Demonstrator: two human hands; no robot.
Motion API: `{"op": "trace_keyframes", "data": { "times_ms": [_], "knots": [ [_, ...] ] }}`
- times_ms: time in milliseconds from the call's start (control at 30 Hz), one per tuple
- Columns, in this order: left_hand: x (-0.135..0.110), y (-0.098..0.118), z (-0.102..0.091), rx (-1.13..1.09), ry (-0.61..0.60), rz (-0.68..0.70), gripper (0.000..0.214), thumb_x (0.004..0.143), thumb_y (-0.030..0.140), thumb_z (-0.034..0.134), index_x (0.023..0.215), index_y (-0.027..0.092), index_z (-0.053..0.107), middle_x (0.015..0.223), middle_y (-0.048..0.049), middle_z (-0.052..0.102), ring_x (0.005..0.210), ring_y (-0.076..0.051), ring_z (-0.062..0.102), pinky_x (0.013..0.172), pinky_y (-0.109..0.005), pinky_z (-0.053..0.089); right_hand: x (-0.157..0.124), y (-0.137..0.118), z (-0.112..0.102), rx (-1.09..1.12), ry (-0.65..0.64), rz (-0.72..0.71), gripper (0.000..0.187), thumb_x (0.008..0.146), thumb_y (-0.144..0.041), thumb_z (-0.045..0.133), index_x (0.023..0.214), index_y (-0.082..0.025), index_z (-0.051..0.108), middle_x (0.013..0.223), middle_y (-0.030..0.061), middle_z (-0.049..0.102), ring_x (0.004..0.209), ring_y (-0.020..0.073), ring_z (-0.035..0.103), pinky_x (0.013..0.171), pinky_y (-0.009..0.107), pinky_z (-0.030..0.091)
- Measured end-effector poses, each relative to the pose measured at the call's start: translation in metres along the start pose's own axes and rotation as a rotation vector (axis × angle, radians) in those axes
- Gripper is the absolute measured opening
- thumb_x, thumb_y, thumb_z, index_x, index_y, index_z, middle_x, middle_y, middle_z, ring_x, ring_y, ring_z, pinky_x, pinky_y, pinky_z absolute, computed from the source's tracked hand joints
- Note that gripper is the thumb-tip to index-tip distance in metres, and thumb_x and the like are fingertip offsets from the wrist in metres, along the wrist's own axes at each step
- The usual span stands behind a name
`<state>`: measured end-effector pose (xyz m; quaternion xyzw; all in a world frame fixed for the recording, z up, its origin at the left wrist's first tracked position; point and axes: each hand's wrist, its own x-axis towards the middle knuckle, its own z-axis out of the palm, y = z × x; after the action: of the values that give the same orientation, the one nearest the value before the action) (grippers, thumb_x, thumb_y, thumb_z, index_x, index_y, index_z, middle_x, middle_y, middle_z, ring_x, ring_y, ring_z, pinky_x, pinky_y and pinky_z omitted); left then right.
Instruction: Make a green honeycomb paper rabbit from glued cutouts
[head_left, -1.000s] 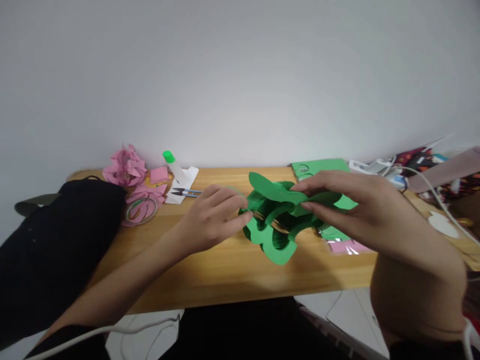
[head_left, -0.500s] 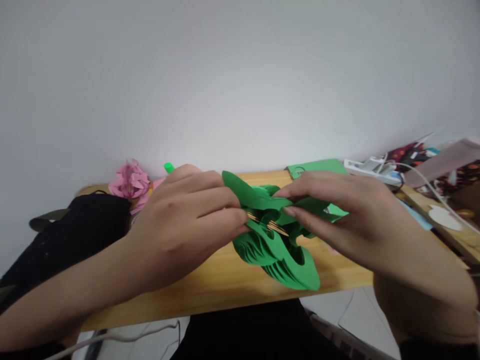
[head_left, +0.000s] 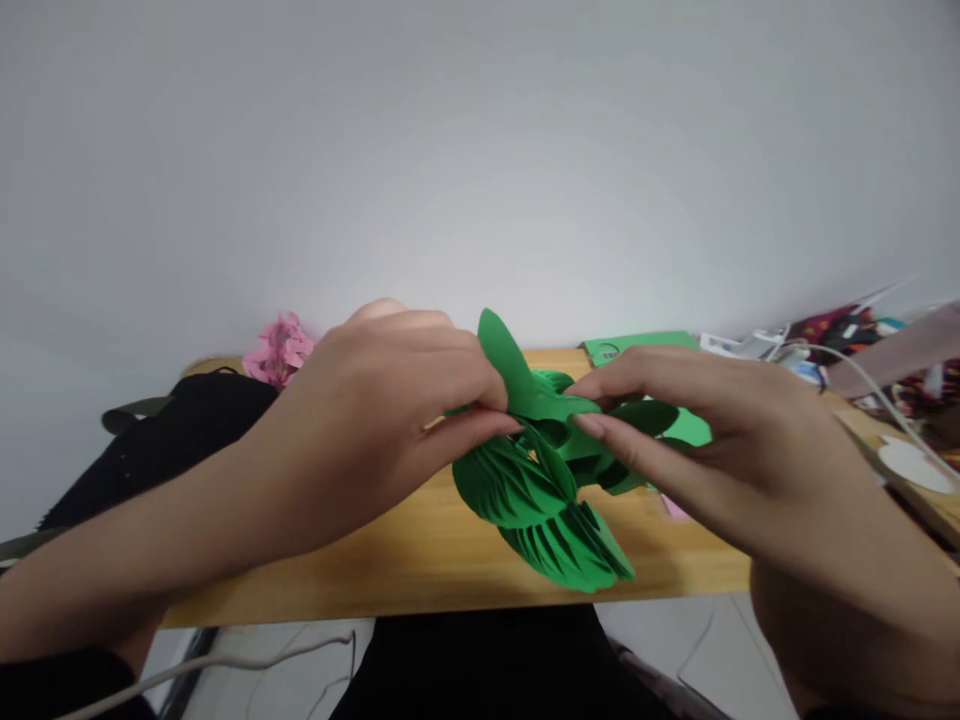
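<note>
A white cable (head_left: 225, 662) runs across the lower left of my head view, close to a dark sleeve (head_left: 82, 685), while black-clad legs (head_left: 480, 660) fill the bottom centre above a pale floor (head_left: 720, 650). Over the near part of a wooden table (head_left: 322, 570), I have both bare hands at work on a layered green paper piece (head_left: 517, 490), which sits between them at mid-table. The left hand (head_left: 397, 390) pinches it, thumb and forefinger pressed together on its upper left edge. The right hand (head_left: 727, 420) is clamped on its upper right part, thumb in front and forefinger along the top. One rounded leaf stands up between the hands; below, the fanned layers hang in two tilted lobes. I cannot tell from here whether the lowest lobe touches the wood. To the left, a black bag (head_left: 172, 440) slumps at the table's end, and to the right lies a white cut-out shape (head_left: 915, 465). Farther back, I see a crumpled pink paper flower (head_left: 279, 350) beyond the left hand, green sheets (head_left: 645, 342) behind the right, and a white power strip (head_left: 757, 345) beside them, all near a plain grey wall (head_left: 480, 180).
</note>
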<state>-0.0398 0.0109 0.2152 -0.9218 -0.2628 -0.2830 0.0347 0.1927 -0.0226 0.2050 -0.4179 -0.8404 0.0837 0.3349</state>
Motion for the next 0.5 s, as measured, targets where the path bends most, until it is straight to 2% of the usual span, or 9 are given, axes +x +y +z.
{"op": "trace_keyframes", "data": {
  "times_ms": [133,267,400,500],
  "knots": [
    [0.0077,-0.0047,-0.0022,-0.070,-0.038,-0.010,0.025,0.092,0.035,0.058,0.072,0.024,0.065,0.063,0.0042,0.065,0.057,-0.012,0.057,0.061,-0.029,0.042,-0.0007,0.0027,0.0023,-0.025,0.013,-0.040,0.015,0.089,-0.017,0.059,0.102,-0.022,0.065,0.087,0.0011,0.073,0.071,0.0153,0.069,0.063,0.026,0.054],
    [0.0109,-0.0076,-0.0024,-0.117,-0.058,-0.033,0.028,0.092,0.037,0.059,0.069,0.023,0.065,0.061,0.0045,0.063,0.053,-0.011,0.055,0.056,-0.027,0.041,-0.0013,0.0029,0.0026,-0.073,-0.015,-0.129,0.015,0.091,-0.013,0.054,0.098,-0.021,0.065,0.087,0.0012,0.072,0.078,0.0155,0.068,0.070,0.026,0.052],
    [0.0111,-0.0079,-0.0028,-0.142,-0.066,-0.048,0.029,0.092,0.038,0.057,0.069,0.023,0.066,0.060,0.0039,0.063,0.052,-0.011,0.055,0.055,-0.027,0.041,-0.0021,0.0039,0.0010,-0.083,0.006,-0.144,0.017,0.091,-0.010,0.051,0.090,-0.020,0.064,0.082,0.0009,0.070,0.074,0.0143,0.066,0.066,0.026,0.050],
    [0.0106,-0.0078,-0.0029,-0.159,-0.072,-0.063,0.029,0.092,0.038,0.058,0.068,0.023,0.066,0.060,0.0035,0.063,0.052,-0.011,0.055,0.056,-0.028,0.041,-0.0026,0.0041,-0.0004,-0.105,-0.008,-0.201,0.021,0.089,-0.007,0.051,0.093,-0.020,0.067,0.086,0.0024,0.071,0.075,0.0147,0.066,0.063,0.027,0.049]
  ]
}}
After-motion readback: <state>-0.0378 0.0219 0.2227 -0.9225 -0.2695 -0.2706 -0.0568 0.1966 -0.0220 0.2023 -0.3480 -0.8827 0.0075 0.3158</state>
